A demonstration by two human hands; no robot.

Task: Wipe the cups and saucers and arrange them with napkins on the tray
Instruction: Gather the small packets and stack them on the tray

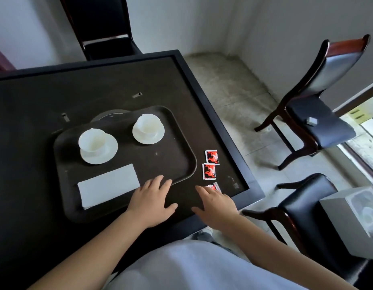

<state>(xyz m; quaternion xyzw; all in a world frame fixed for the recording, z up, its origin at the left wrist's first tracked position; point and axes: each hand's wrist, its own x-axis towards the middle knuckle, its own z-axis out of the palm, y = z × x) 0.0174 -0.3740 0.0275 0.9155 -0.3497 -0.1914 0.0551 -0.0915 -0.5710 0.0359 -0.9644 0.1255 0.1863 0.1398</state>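
My left hand (153, 203) lies flat, fingers spread, steadying the tray (187, 164), while my right hand (216, 203) reaches open-fingered onto the nearest red packet (212, 186).

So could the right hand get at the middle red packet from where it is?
Probably yes. The right hand lies open over the nearest packet, and the middle red packet sits just beyond it on the table, uncovered.

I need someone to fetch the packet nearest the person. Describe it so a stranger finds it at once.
Start at the dark tray on the black table. On the table just right of the tray lies a column of three red packets. The one meant is the nearest, half covered by the right hand's fingertips, while the other two lie fully exposed.
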